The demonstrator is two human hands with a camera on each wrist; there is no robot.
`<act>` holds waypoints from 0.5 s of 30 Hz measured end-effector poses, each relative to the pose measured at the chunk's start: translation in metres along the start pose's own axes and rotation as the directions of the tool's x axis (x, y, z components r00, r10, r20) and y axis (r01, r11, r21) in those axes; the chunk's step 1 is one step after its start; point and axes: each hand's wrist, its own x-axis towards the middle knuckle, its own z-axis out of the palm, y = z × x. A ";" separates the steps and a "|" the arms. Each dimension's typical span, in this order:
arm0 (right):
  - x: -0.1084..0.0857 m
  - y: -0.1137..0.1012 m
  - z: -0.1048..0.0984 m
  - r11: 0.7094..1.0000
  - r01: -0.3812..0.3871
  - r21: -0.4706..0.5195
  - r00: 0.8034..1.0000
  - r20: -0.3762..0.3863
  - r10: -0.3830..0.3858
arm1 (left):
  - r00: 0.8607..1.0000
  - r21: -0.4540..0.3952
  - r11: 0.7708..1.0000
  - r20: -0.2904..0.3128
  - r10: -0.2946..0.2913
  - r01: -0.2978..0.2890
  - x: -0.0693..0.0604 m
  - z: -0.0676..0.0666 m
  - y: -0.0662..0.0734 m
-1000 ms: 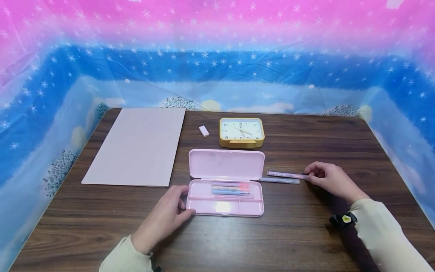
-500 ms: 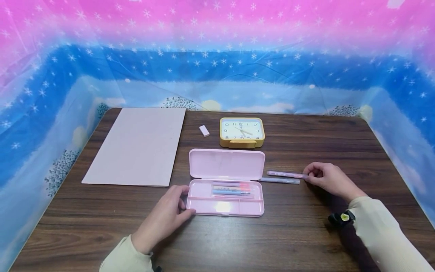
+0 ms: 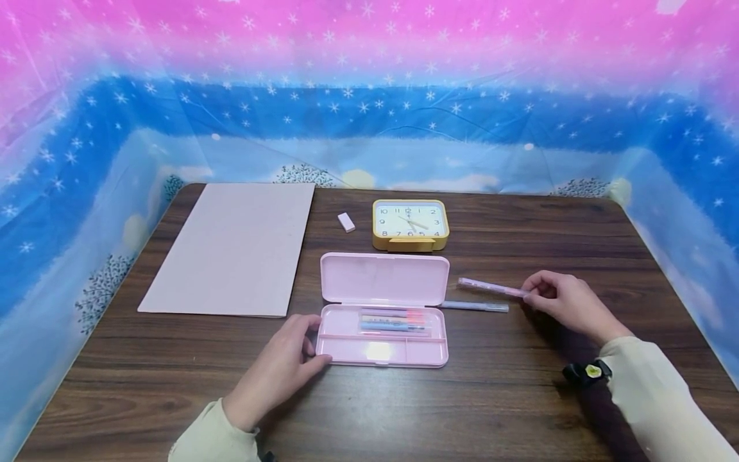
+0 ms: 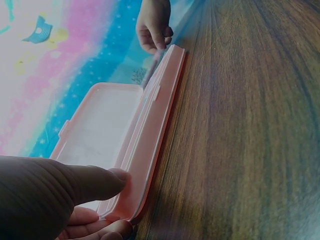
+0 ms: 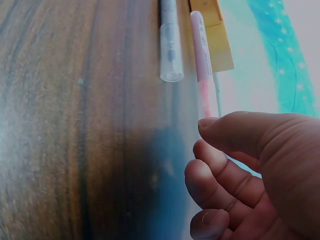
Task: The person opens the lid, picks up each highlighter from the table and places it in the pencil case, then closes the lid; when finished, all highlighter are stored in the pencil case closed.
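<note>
A purple-and-pink pen (image 3: 487, 287), held to the right of the pencil case (image 3: 346, 351), its end nearest the case apparently tipped up off the table (image 3: 519, 410). The right hand (image 3: 568, 307) pinches the opposite, pink end between thumb and fingertips; its remaining fingers curl loosely, with nothing else visible in them. The pencil case lies open, lid hinged back at the rear, with a bundle of pens (image 3: 395, 319) in its rear compartment. The left hand (image 3: 280, 362) grips the case's left end, thumb at the front edge and fingers curled round the side — a steadying hold, by appearance. A grey pen (image 3: 476, 307) lies at the case's right, near the hinge; whether it touches the case cannot be told. Behind the case stand a yellow clock (image 3: 410, 221) and, left of it, a small eraser (image 3: 346, 222); a pale board (image 3: 237, 250) lies to the case's left rear.

The step in hand is judged to be picking up the pen. Stowing it would call for a leftward carry — over the grey pen, level with a compartment — while the left hand steadies the case.
</note>
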 end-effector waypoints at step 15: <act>-0.021 -0.020 -0.025 1.000 0.011 0.005 0.996 -0.088 -0.010 | 0.999 0.006 1.000 0.025 -0.021 0.021 0.000 0.000 0.000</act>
